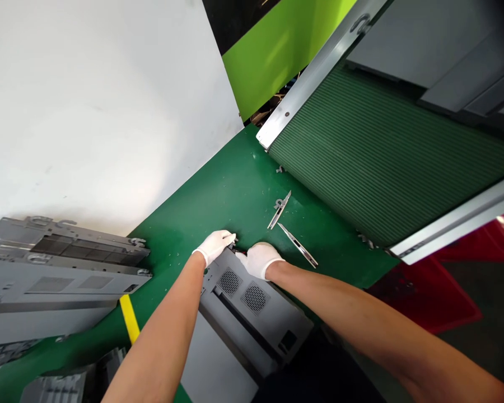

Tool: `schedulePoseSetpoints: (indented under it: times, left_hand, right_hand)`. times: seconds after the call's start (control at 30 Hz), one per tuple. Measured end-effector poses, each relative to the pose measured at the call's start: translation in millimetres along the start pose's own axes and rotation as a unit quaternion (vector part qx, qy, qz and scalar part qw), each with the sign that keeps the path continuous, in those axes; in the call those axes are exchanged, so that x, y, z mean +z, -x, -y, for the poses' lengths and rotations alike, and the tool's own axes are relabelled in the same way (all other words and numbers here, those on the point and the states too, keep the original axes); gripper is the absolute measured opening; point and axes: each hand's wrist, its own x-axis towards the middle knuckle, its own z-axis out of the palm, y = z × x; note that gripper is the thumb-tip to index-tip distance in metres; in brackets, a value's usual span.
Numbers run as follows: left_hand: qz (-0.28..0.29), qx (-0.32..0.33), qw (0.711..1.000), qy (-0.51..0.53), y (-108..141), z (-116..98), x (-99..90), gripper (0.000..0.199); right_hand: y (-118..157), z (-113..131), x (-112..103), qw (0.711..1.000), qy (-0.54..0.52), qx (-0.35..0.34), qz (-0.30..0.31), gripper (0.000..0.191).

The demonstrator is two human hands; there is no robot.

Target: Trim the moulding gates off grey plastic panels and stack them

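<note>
A grey plastic panel [256, 322] with two vent grilles lies slanted in front of my body. My left hand [216, 245], in a white glove, has its fingers closed at the panel's far end; a small bit protrudes by the fingertips. My gloved right hand [260, 260] is curled over the panel's far right corner, its fingertips partly hidden. Beyond my hands, two slim metal cutter knives lie on the green tabletop [218, 196]: one knife [298, 245] nearer, the other knife [279, 210] farther off beside a small grey hook-shaped piece [278, 204].
On the left stand several similar grey panels [67, 285] against a white board [88, 101]. A ribbed green conveyor belt [386, 151] with a metal frame [319, 73] rises at right. Red bins [441, 296] sit below it. Yellow tape [129, 318] marks the table.
</note>
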Motion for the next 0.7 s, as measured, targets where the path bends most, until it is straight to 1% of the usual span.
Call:
schedulePoseSetpoints:
  times: [0.1, 0.17, 0.23, 0.27, 0.3, 0.33, 0.37, 0.4, 0.43, 0.47, 0.5, 0.53, 0.57, 0.6, 0.63, 0.67, 0.7]
  left_hand:
    - [-0.033, 0.0, 0.999, 0.022, 6, 0, -4.8, 0.05]
    - [-0.083, 0.004, 0.995, 0.062, 13, -4, -8.9, 0.049]
    - [-0.15, 0.015, 0.983, 0.103, 23, -16, -8.3, 0.045]
    - [-0.176, 0.026, 0.977, 0.114, 28, -27, -4.4, 0.043]
    - [-0.189, 0.044, 0.974, 0.119, 33, -42, 2.4, 0.041]
    - [-0.181, 0.071, 0.973, 0.12, 38, -60, 12.3, 0.039]
    - [-0.154, 0.107, 0.975, 0.121, 44, -81, 25.0, 0.038]
    - [-0.108, 0.147, 0.975, 0.126, 50, -104, 39.5, 0.038]
    - [-0.051, 0.188, 0.972, 0.132, 56, -126, 55.0, 0.04]
    - [0.007, 0.221, 0.966, 0.131, 62, -145, 70.1, 0.043]
    - [0.051, 0.244, 0.962, 0.111, 68, -160, 84.0, 0.046]
    - [0.072, 0.257, 0.961, 0.067, 73, -170, 95.9, 0.049]
    - [0.076, 0.262, 0.962, -0.001, 75, -173, 105.3, 0.051]
    - [0.073, 0.258, 0.959, -0.09, 75, -171, 112.0, 0.051]
    - [0.074, 0.25, 0.948, -0.185, 73, -164, 116.0, 0.05]
    - [0.086, 0.241, 0.927, -0.274, 70, -153, 117.5, 0.047]
    - [0.118, 0.231, 0.903, -0.344, 67, -141, 116.5, 0.044]
  right_hand:
    - [9, -1, -8, 0.999, -0.01, 0.032, -0.029, 0.081]
    - [26, -6, -9, 0.996, -0.037, 0.063, -0.048, 0.081]
    - [53, -19, -3, 0.987, -0.113, 0.085, -0.082, 0.08]
    - [71, -28, 3, 0.974, -0.173, 0.094, -0.108, 0.078]
    - [90, -39, 11, 0.956, -0.239, 0.104, -0.131, 0.076]
    - [110, -51, 20, 0.929, -0.313, 0.136, -0.142, 0.074]
    - [132, -63, 31, 0.892, -0.388, 0.178, -0.147, 0.073]
    - [154, -74, 44, 0.85, -0.454, 0.22, -0.152, 0.071]
    - [175, -84, 58, 0.811, -0.501, 0.254, -0.163, 0.068]
    - [196, -94, 73, 0.779, -0.531, 0.285, -0.173, 0.067]
    - [215, -101, 88, 0.755, -0.547, 0.312, -0.184, 0.066]
    - [231, -107, 104, 0.737, -0.553, 0.337, -0.193, 0.065]
    - [245, -112, 120, 0.722, -0.557, 0.36, -0.198, 0.066]
    - [256, -116, 136, 0.708, -0.561, 0.379, -0.201, 0.066]
    - [265, -119, 150, 0.695, -0.566, 0.395, -0.204, 0.067]
    - [271, -121, 162, 0.685, -0.569, 0.404, -0.209, 0.067]
    - [274, -122, 171, 0.678, -0.57, 0.41, -0.216, 0.067]
